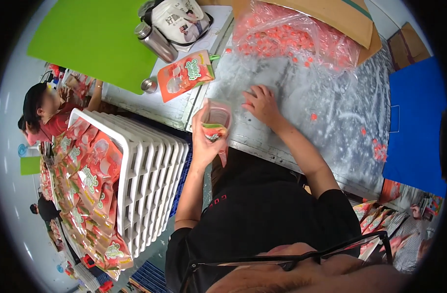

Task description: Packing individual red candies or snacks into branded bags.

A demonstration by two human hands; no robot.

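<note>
My left hand (pixel 205 144) grips a small red and green printed pouch (pixel 214 132), with its fingers wrapped around the side. A clear, box-shaped plastic piece (pixel 218 113) shows at the top of that grip; whether it is a separate cup or part of the pouch I cannot tell. Over the metal tabletop (pixel 301 112), to the right, my right hand (pixel 262 104) has its fingers loosely bent and apart, with nothing visible in them. Beyond my left hand a larger printed pouch (pixel 186 75) lies flat.
Red candies (pixel 282 44) fill a clear liner in a cardboard box (pixel 326 17); several loose pieces dot the table. A steel flask (pixel 156 43), its cap (pixel 149 86) and a white bag (pixel 179 22) stand far left. Stacked white crates (pixel 147 180) hold filled pouches (pixel 94 171). A co-worker (pixel 47 110) sits left.
</note>
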